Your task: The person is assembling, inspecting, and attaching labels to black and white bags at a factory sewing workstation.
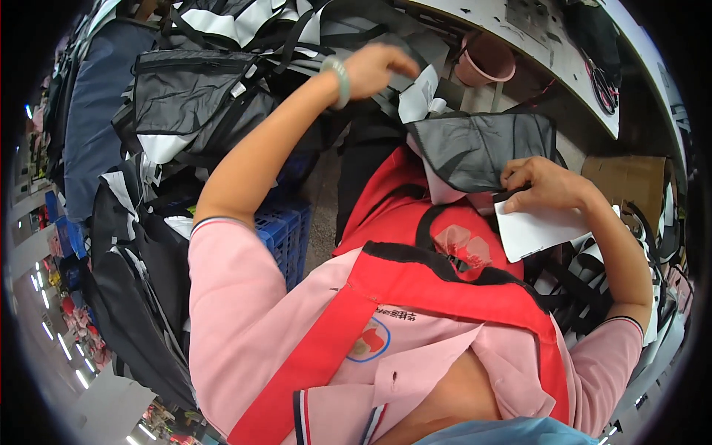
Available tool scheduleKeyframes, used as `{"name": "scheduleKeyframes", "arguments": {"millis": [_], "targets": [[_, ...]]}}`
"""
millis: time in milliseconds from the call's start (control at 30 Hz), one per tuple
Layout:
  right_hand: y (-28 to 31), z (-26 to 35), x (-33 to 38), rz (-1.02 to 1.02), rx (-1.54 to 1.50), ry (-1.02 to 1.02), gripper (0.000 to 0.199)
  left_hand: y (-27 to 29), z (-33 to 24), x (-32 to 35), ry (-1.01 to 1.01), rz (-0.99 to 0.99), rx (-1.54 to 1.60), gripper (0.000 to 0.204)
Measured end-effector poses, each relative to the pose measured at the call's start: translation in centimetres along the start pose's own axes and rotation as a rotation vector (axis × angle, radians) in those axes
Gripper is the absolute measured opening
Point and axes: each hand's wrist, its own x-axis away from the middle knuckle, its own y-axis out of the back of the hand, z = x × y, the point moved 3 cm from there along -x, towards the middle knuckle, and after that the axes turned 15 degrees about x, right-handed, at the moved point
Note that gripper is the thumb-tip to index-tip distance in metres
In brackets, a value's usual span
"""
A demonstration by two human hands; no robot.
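A sewn piece of black mesh fabric (482,148) with white backing lies across my lap, over the red apron (386,200). My right hand (545,183) is closed on its right end, thumb and fingers pinching the dark edge, and a white panel (541,226) hangs below that grip. My left hand (376,70), slightly blurred and with a pale bangle at the wrist, is raised above the far side of the lap. Its fingers stretch toward a white flap (419,95), and nothing shows in them. Whether they touch the flap I cannot tell.
Similar black mesh pieces (193,93) are heaped at the far left, beside dark blue fabric (107,111). A blue plastic crate (285,237) stands left of my lap. Far right are a pink bin (486,61), a worktable edge (567,63) with scissors (602,87), and a cardboard box (627,178).
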Motion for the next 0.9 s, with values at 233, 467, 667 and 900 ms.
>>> {"name": "scheduleKeyframes", "arguments": {"millis": [233,467,667,900], "targets": [[2.7,-4.2,2.1,-0.008,-0.205,-0.038,0.034,-9.1,-0.5,6.1,-0.232,-0.149,-0.435,0.041],[9.1,-7.4,7.0,-0.456,-0.075,-0.391,0.025,-7.4,-0.4,1.5,-0.071,-0.186,-0.368,0.044],[8.8,4.1,5.3,-0.737,0.521,0.128,0.019,-7.2,-7.1,-2.0,-0.054,0.067,-0.376,0.048],[7.1,4.6,0.9,-0.577,0.500,0.186,0.026,-3.9,-11.8,-2.0,-0.203,0.129,-0.075,0.025]]}}
